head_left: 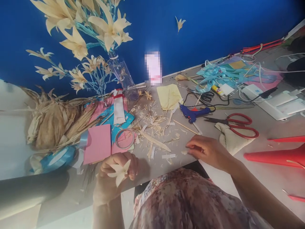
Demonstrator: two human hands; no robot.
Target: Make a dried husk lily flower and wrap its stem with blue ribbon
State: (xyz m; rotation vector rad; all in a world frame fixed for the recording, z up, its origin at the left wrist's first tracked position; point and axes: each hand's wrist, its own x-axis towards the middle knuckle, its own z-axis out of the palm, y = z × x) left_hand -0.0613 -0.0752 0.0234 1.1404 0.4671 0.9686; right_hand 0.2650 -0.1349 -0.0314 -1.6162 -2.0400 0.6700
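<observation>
Nearer the person than the blue glue gun, a bare strip of surface leaves passage between the left hand and right hand. Left of the gun, only low shavings intrude before the tall bottle blocks; right of it, red-handled scissors crowd close; behind, black-handled scissors obstruct

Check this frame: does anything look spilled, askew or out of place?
Yes: one pale flower shows alone against the blue wall, apart from the bouquet. Loose pale scraps also litter the middle of the table, looking untidy.
</observation>
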